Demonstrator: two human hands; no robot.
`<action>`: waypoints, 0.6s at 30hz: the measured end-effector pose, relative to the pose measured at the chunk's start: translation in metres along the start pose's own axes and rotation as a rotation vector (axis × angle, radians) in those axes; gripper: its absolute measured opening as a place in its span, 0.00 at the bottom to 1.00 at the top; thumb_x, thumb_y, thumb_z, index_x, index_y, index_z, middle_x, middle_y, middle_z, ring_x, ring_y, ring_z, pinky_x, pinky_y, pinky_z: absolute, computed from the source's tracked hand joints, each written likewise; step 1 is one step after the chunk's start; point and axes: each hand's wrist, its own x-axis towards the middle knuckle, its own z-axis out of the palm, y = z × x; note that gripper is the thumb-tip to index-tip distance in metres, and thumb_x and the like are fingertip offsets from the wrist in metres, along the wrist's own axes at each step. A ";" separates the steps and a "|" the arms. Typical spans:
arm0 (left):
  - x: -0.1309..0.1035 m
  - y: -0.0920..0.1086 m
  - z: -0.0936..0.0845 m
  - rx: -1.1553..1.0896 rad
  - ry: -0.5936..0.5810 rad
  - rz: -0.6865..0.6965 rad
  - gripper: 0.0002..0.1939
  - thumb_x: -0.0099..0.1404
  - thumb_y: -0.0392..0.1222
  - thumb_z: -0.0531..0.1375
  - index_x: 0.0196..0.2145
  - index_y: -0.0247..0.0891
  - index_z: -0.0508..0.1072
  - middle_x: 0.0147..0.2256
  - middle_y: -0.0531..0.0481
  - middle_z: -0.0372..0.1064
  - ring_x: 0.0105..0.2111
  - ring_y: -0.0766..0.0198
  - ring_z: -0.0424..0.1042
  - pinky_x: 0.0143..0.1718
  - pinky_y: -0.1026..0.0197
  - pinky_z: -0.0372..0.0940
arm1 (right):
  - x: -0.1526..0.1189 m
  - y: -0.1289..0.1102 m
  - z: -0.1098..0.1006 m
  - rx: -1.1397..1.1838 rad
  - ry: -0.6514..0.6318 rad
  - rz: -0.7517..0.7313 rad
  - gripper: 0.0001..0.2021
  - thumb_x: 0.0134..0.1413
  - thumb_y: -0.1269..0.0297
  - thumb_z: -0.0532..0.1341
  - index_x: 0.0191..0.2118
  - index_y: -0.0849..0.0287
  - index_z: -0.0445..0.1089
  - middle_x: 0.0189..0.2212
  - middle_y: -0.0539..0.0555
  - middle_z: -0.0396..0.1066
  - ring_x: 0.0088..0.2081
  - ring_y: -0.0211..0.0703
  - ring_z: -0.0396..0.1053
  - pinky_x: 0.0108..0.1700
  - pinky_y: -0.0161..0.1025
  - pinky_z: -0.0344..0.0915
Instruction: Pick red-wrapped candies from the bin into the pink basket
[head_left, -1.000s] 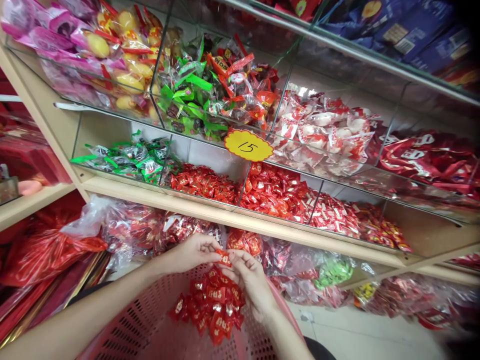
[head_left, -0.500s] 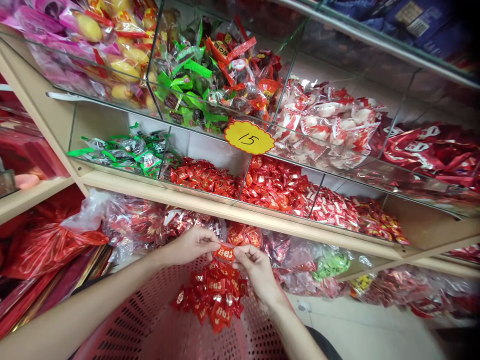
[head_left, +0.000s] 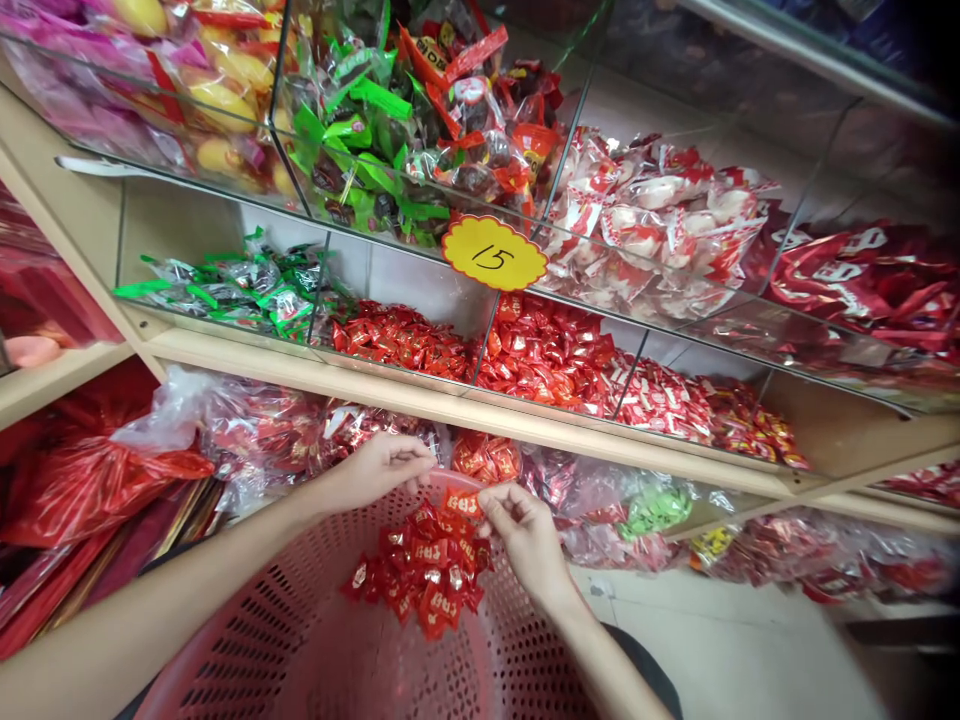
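Observation:
A red wrapped candy (head_left: 459, 502) with gold lettering is pinched at its right end between the thumb and fingers of my right hand (head_left: 529, 540). Just left of it, my left hand (head_left: 382, 472) hovers over the far rim of a pink perforated plastic basket (head_left: 240, 620), apart from the candy, its fingers loosely bent and holding nothing visible. Below both hands, a cluster of matching red candies (head_left: 431, 570) hangs together inside the basket; how they are joined cannot be made out.
Ahead, a shelf holds red candies (head_left: 547, 350), green-wrapped sweets (head_left: 262, 290) and white-and-red packets (head_left: 667, 215) in clear compartments. A yellow price tag (head_left: 495, 252) reads 15. Under the shelf lie a red plastic bag (head_left: 97, 490) and other bagged goods (head_left: 652, 510).
My left hand has let go of the candy and moved slightly up and left. My right hand still holds it. The view has shifted a little, so the shelves sit higher.

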 end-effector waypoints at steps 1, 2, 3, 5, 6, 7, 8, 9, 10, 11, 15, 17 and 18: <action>0.000 -0.001 -0.002 -0.013 0.020 -0.001 0.12 0.63 0.46 0.53 0.33 0.34 0.70 0.28 0.49 0.70 0.26 0.68 0.69 0.29 0.65 0.65 | -0.004 0.002 -0.006 -0.059 -0.026 0.008 0.15 0.51 0.52 0.57 0.29 0.61 0.66 0.17 0.48 0.65 0.21 0.35 0.59 0.26 0.33 0.55; 0.000 -0.002 -0.004 -0.021 0.039 -0.005 0.12 0.63 0.46 0.53 0.34 0.34 0.69 0.28 0.49 0.70 0.25 0.68 0.69 0.29 0.64 0.65 | -0.008 0.005 -0.011 -0.124 -0.051 0.015 0.14 0.52 0.53 0.57 0.29 0.61 0.66 0.17 0.49 0.66 0.21 0.36 0.60 0.26 0.33 0.55; 0.000 -0.003 -0.006 -0.025 0.054 -0.014 0.13 0.63 0.46 0.53 0.36 0.34 0.69 0.28 0.49 0.70 0.25 0.68 0.69 0.29 0.64 0.65 | -0.011 0.009 -0.017 -0.188 -0.071 0.022 0.14 0.53 0.54 0.56 0.28 0.61 0.66 0.17 0.49 0.66 0.21 0.36 0.60 0.26 0.33 0.55; 0.001 -0.005 -0.008 -0.019 0.074 -0.031 0.13 0.62 0.47 0.53 0.37 0.33 0.69 0.28 0.49 0.70 0.26 0.68 0.69 0.29 0.64 0.65 | -0.017 0.018 -0.026 -0.302 -0.094 0.029 0.14 0.54 0.56 0.54 0.25 0.60 0.65 0.17 0.50 0.66 0.22 0.37 0.61 0.26 0.33 0.55; 0.001 -0.006 -0.008 -0.011 0.080 -0.037 0.14 0.62 0.47 0.53 0.37 0.32 0.68 0.28 0.49 0.70 0.26 0.68 0.69 0.29 0.63 0.65 | -0.019 0.022 -0.028 -0.351 -0.091 0.019 0.13 0.54 0.58 0.53 0.25 0.60 0.64 0.18 0.50 0.65 0.22 0.37 0.61 0.26 0.32 0.54; 0.002 -0.007 -0.008 -0.001 0.079 -0.039 0.14 0.62 0.46 0.53 0.37 0.32 0.68 0.28 0.49 0.70 0.26 0.68 0.69 0.29 0.63 0.65 | -0.021 0.026 -0.030 -0.400 -0.081 -0.002 0.12 0.54 0.59 0.53 0.24 0.60 0.64 0.18 0.50 0.65 0.22 0.37 0.60 0.25 0.32 0.53; 0.002 -0.008 -0.007 0.010 0.075 -0.039 0.13 0.62 0.46 0.53 0.36 0.32 0.68 0.28 0.49 0.69 0.26 0.68 0.69 0.29 0.63 0.65 | -0.021 0.030 -0.031 -0.448 -0.070 -0.032 0.11 0.54 0.61 0.52 0.24 0.60 0.64 0.19 0.50 0.65 0.22 0.37 0.59 0.25 0.32 0.53; 0.003 -0.009 -0.006 0.021 0.070 -0.035 0.13 0.62 0.46 0.53 0.36 0.32 0.68 0.28 0.49 0.69 0.26 0.68 0.69 0.29 0.63 0.65 | -0.021 0.033 -0.031 -0.490 -0.056 -0.063 0.10 0.53 0.63 0.52 0.24 0.59 0.64 0.19 0.49 0.64 0.22 0.36 0.59 0.25 0.32 0.52; 0.004 -0.010 -0.006 0.030 0.065 -0.031 0.13 0.62 0.46 0.53 0.36 0.32 0.69 0.28 0.49 0.69 0.26 0.68 0.69 0.29 0.63 0.64 | -0.021 0.034 -0.030 -0.523 -0.043 -0.087 0.10 0.52 0.65 0.52 0.24 0.59 0.64 0.19 0.49 0.63 0.22 0.36 0.58 0.25 0.32 0.51; 0.004 -0.011 -0.005 0.037 0.061 -0.027 0.13 0.63 0.46 0.53 0.35 0.32 0.69 0.28 0.50 0.69 0.26 0.68 0.68 0.29 0.63 0.64 | -0.020 0.035 -0.029 -0.543 -0.033 -0.101 0.09 0.52 0.66 0.52 0.24 0.59 0.64 0.18 0.49 0.63 0.21 0.36 0.57 0.25 0.32 0.51; 0.005 -0.013 -0.005 0.046 0.053 -0.030 0.13 0.63 0.46 0.52 0.36 0.33 0.68 0.28 0.50 0.69 0.26 0.69 0.68 0.30 0.64 0.64 | -0.019 0.030 -0.027 -0.528 -0.018 -0.117 0.09 0.51 0.67 0.52 0.23 0.58 0.64 0.17 0.47 0.60 0.20 0.35 0.54 0.24 0.32 0.50; 0.004 -0.014 -0.006 0.044 0.050 -0.037 0.13 0.63 0.46 0.52 0.37 0.33 0.68 0.29 0.50 0.69 0.26 0.69 0.68 0.30 0.64 0.64 | -0.019 0.025 -0.029 -0.531 -0.003 -0.136 0.09 0.52 0.66 0.52 0.24 0.58 0.64 0.17 0.48 0.61 0.21 0.36 0.56 0.24 0.32 0.50; 0.004 -0.013 -0.006 0.044 0.050 -0.040 0.13 0.63 0.46 0.52 0.37 0.33 0.68 0.29 0.49 0.69 0.26 0.69 0.68 0.30 0.64 0.64 | -0.019 0.023 -0.030 -0.542 0.010 -0.145 0.09 0.52 0.66 0.52 0.25 0.58 0.64 0.18 0.48 0.62 0.21 0.36 0.56 0.24 0.32 0.51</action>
